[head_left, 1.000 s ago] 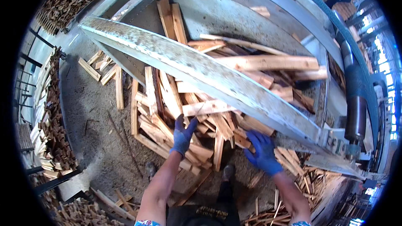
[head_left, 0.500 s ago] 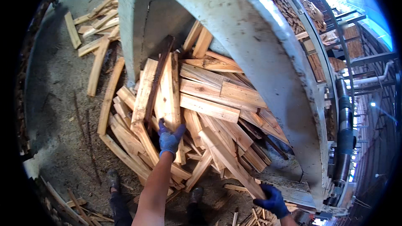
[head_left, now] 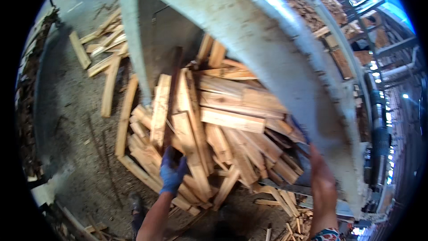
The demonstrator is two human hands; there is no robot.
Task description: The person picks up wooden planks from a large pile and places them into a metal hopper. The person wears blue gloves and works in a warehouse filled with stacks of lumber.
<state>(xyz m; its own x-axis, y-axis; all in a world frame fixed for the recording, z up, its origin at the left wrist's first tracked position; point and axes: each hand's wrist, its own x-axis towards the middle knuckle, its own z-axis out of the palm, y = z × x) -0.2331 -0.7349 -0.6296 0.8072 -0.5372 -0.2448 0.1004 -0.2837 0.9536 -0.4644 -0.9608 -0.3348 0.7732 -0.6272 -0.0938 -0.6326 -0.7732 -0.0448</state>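
Note:
My left hand (head_left: pixel 173 172), in a blue glove, is at the near edge of a heap of split wooden planks. Its thumb and fingers are apart, with the fingertips at the lower end of a dark brown strip (head_left: pixel 173 93). Just right of that hand a pale plank (head_left: pixel 191 151) slants over the heap. My right hand (head_left: pixel 298 128) reaches to the heap's right side, by the inner side of a grey metal arch (head_left: pixel 276 62). It is blurred and mostly hidden, so its fingers cannot be made out. Several pale planks (head_left: pixel 232 119) lie sideways between the two hands.
The arch curves over the heap, and its upright leg (head_left: pixel 133 40) stands to the left. More planks (head_left: pixel 106 64) lie on the gritty floor (head_left: pixel 80 151) at left. Thin scraps (head_left: pixel 292 209) lie at lower right. Pipes and railings (head_left: pixel 379 120) run along the right.
My right hand has moved up and away from the plank end it gripped at lower right. A pale plank now slants beside my left hand, which has shifted slightly down and left.

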